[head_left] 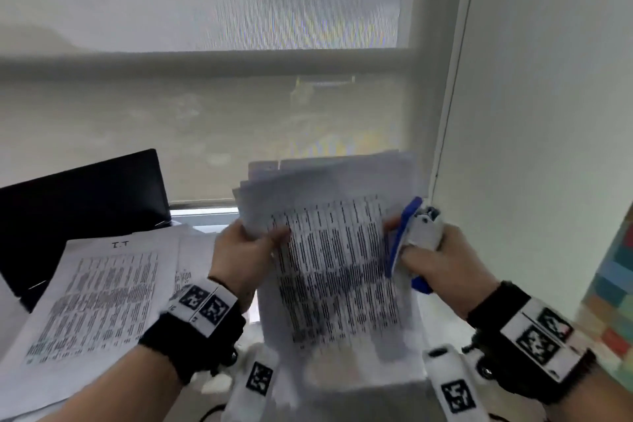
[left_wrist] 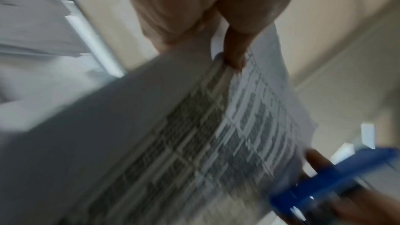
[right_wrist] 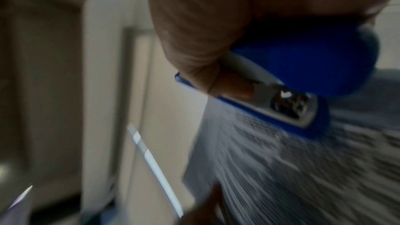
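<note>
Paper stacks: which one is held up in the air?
The middle stack, gripped by the left hand; the right hand holds a blue stapler at its edge. The other sheets lie flat on the left.

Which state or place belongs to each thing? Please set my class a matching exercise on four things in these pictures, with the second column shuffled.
Column one
1. sheaf of printed pages
2. blue stapler
3. loose printed sheet
4. black screen

Column two
A. gripped in the right hand, at the sheaf's right edge
B. lying flat at the left
C. standing dark at the back left
D. held up, its left edge pinched by the left hand

Pairs: 1-D, 2-A, 3-B, 4-C
</note>
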{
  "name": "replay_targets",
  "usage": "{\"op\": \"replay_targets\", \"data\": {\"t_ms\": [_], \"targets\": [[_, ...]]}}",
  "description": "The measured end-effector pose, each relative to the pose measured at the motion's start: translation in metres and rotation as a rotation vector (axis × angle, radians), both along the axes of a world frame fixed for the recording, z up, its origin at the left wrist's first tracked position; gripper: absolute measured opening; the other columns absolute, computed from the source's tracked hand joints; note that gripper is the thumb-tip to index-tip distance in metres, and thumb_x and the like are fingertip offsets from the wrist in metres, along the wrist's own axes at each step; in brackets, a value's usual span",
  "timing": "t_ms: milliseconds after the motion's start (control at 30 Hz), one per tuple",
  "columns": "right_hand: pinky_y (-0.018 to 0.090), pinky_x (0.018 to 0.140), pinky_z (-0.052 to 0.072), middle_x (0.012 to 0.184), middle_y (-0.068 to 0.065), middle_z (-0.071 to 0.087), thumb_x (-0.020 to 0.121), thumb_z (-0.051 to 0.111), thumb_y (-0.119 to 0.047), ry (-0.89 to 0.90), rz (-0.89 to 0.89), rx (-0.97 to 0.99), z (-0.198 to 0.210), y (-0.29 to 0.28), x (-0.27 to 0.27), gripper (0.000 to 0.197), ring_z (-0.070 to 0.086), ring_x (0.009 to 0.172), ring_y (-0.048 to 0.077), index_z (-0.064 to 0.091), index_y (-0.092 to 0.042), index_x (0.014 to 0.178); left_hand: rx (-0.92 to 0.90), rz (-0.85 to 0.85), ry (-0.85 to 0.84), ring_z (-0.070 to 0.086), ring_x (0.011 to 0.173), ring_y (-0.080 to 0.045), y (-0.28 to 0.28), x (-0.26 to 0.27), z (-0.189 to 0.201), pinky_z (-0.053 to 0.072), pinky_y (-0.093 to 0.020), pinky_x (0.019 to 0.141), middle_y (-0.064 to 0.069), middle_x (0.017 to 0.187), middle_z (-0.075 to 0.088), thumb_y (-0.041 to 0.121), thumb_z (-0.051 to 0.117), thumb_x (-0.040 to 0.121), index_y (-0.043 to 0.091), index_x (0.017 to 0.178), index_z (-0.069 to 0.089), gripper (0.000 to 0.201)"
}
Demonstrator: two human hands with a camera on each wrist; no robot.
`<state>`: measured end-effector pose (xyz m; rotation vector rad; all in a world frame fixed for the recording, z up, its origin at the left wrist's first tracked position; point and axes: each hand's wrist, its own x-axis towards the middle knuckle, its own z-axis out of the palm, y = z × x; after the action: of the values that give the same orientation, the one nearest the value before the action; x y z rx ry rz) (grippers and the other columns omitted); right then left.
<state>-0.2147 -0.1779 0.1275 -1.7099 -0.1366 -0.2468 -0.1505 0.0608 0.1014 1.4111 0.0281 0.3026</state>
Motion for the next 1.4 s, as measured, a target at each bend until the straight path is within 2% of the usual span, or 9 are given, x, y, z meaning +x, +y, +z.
{"op": "replay_targets", "data": {"t_ms": [167,267,467,600,767,900,1167,1300,1400], "targets": [[0.024,0.046,0.042,0.101,0.015,0.059,0.062,0.061,-0.016,-0.341,-0.242,0.017,0.027,0.015,-0.01,0.03,0.053,0.058,0.018,0.062,-0.01,0.091,0.038,0.16,-0.444,0.072,0.077,-0.013,-0.026,-0.037,0.059,0.059,-0.024,0.065,0.008,0.08,0.075,0.007,0.074,0.083,0.019,0.09,0.063,0.018],[0.026,0.05,0.045,0.111,0.013,0.054,0.065,0.064,-0.013,-0.332,-0.308,-0.04,0.02,0.015,-0.025,0.017,0.058,0.068,0.029,0.062,-0.012,0.082,0.099,0.188,-0.444,0.067,0.064,-0.004,-0.033,-0.047,0.051,0.055,-0.019,0.058,0.016,0.07,0.071,0.008,0.074,0.084,0.024,0.083,0.061,0.021],[0.026,0.047,0.036,0.081,0.017,0.054,0.056,0.058,-0.013,-0.069,-0.29,-0.035,0.007,0.002,-0.019,0.03,0.045,0.054,0.019,0.056,-0.003,0.084,0.128,0.089,-0.26,0.067,0.066,-0.012,-0.035,-0.032,0.047,0.057,-0.027,0.063,0.008,0.067,0.071,0.008,0.081,0.076,0.022,0.072,0.07,0.018],[0.017,0.042,0.038,0.094,0.013,0.054,0.075,0.061,0.006,-0.217,-0.294,-0.027,0.015,-0.003,-0.026,0.026,0.046,0.048,0.003,0.061,-0.01,0.095,0.131,0.087,-0.358,0.069,0.075,-0.02,-0.043,-0.036,0.048,0.059,-0.038,0.071,0.006,0.078,0.073,0.01,0.076,0.081,0.026,0.079,0.067,0.018],[0.017,0.044,0.036,0.094,0.014,0.048,0.075,0.059,0.009,-0.02,-0.204,-0.103,-0.015,0.016,-0.03,0.02,0.044,0.056,0.016,0.052,-0.01,0.075,0.237,0.106,-0.227,0.068,0.081,-0.022,-0.054,-0.033,0.009,0.057,-0.043,0.074,0.0,0.082,0.071,0.019,0.079,0.079,0.022,0.085,0.062,0.018],[0.008,0.038,0.034,0.084,0.014,0.05,0.074,0.056,0.016,0.026,-0.262,-0.067,-0.025,0.011,-0.026,0.031,0.045,0.059,0.015,0.045,-0.012,0.072,0.176,0.073,-0.191,0.07,0.08,-0.018,-0.055,-0.022,0.01,0.059,-0.039,0.074,-0.002,0.084,0.072,0.012,0.08,0.078,0.017,0.091,0.063,0.022],[0.026,0.048,0.037,0.099,0.021,0.051,0.074,0.058,0.011,-0.004,-0.285,-0.013,-0.028,0.001,-0.018,0.025,0.044,0.06,0.022,0.053,-0.013,0.075,0.125,0.068,-0.269,0.062,0.065,0.007,-0.062,-0.023,0.005,0.046,-0.009,0.057,0.008,0.08,0.066,0.008,0.075,0.082,0.017,0.096,0.056,0.026],[0.021,0.045,0.038,0.094,0.022,0.055,0.071,0.062,0.001,-0.087,-0.304,-0.08,-0.022,-0.002,-0.021,0.017,0.046,0.058,0.021,0.056,-0.014,0.076,0.12,0.125,-0.308,0.063,0.075,-0.016,-0.06,-0.018,0.009,0.053,-0.033,0.07,0.002,0.083,0.065,0.013,0.073,0.084,0.025,0.088,0.048,0.028],[0.019,0.044,0.037,0.088,0.017,0.053,0.07,0.064,-0.002,-0.134,-0.28,-0.061,-0.019,-0.003,-0.023,0.02,0.044,0.055,0.019,0.06,-0.018,0.08,0.205,0.103,-0.423,0.064,0.077,-0.009,-0.061,-0.025,0.016,0.055,-0.033,0.073,0.005,0.091,0.063,0.006,0.07,0.086,0.029,0.097,0.04,0.04]]}}
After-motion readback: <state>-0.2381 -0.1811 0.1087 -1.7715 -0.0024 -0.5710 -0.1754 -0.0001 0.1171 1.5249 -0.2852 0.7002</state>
